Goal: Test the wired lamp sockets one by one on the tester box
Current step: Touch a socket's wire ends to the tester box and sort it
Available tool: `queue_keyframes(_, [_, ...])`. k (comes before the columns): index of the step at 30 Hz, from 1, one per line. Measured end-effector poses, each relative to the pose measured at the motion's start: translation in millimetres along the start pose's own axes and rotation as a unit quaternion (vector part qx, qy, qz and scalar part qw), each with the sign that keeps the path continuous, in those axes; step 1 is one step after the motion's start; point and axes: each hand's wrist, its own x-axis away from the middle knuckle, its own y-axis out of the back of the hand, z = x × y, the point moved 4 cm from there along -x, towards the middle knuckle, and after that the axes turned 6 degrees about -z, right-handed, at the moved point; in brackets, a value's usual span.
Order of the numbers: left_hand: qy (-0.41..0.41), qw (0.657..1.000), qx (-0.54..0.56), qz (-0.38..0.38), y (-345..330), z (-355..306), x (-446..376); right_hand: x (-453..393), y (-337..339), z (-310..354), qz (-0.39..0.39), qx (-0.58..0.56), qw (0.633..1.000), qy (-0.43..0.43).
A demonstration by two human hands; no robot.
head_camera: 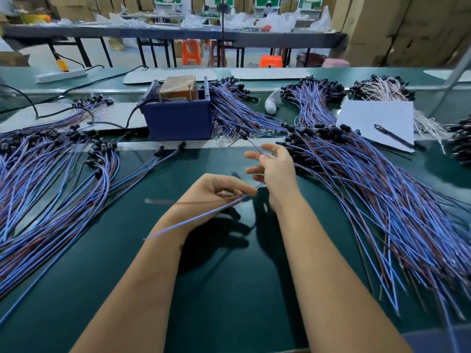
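Green bench, wire piles; cartons behind.

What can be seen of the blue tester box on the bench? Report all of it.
The tester box is an open-topped, dark blue box, seemingly plastic, standing upright on the green bench beyond both hands. Inside sits a brownish block with two thin brass-coloured upright pins beside it. A black cable enters its left side. A pile of blue-wired sockets lies against its right side. Neither hand touches it.
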Motion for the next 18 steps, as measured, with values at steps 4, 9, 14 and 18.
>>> queue_keyframes(4, [-0.034,0.996,-0.072,0.033,-19,-1,-4,-19,38,26,0.0,0.114,0.993,0.038])
queue_keyframes(9, [-0.023,0.989,-0.02,-0.142,0,-3,-8,-43,82,65,-0.01,0.292,0.952,0.091])
queue_keyframes(14, [0.039,0.92,-0.068,-0.383,49,11,0,-50,94,82,-0.155,0.55,0.805,0.16])
queue_keyframes(18, [0.045,0.861,-0.209,-0.461,79,12,12,-31,55,59,-0.181,0.567,0.78,0.191])
